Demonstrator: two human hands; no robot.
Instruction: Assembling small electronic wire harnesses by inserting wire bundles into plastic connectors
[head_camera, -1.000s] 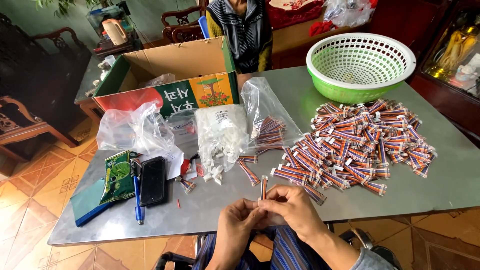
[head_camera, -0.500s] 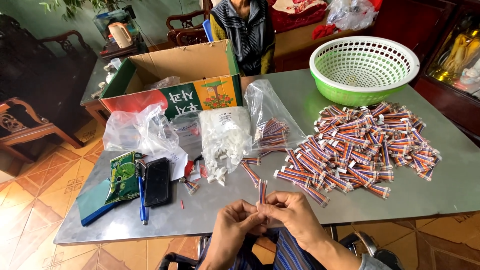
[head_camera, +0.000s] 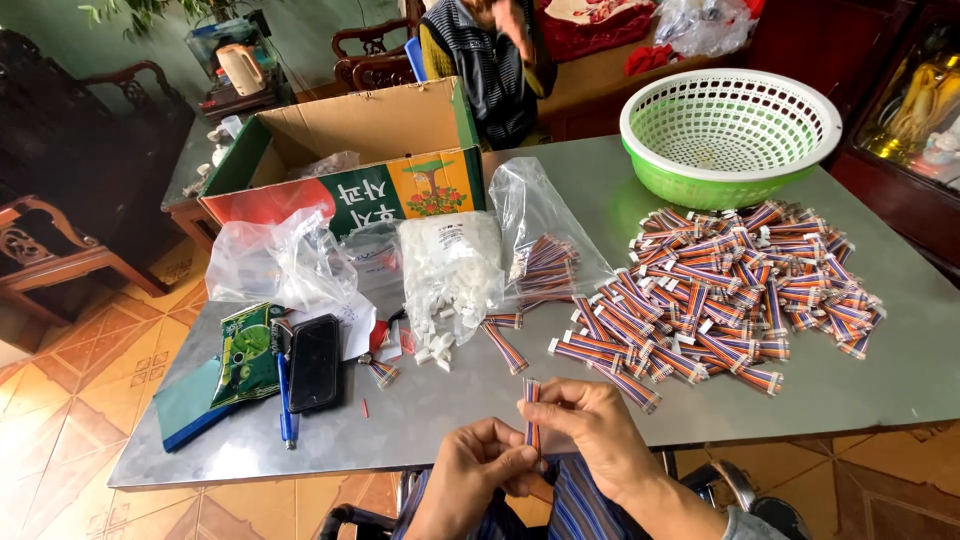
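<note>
Both of my hands hold one short multicoloured ribbon cable (head_camera: 532, 412) upright over the table's near edge. My left hand (head_camera: 475, 472) pinches its lower end. My right hand (head_camera: 598, 438) grips it from the right side. A large heap of the same ribbon cables (head_camera: 725, 290) with white connectors lies on the grey metal table (head_camera: 880, 380) to the right. An open clear bag of small white connectors (head_camera: 450, 270) lies ahead of my hands, with loose connectors spilled at its mouth. Another clear bag holding cables (head_camera: 545, 262) lies beside it.
A green plastic basket (head_camera: 730, 135) stands at the back right. An open cardboard box (head_camera: 345, 165) sits at the back left, a person seated behind it. A black phone (head_camera: 315, 362), blue pen (head_camera: 287, 400), green packet (head_camera: 247, 355) and crumpled clear bag (head_camera: 275, 262) lie left. Wooden chairs stand around.
My hands stay at the table's near edge with the same cable, fingers shifting slightly on it. The view has tilted a little; nothing on the table has moved.
</note>
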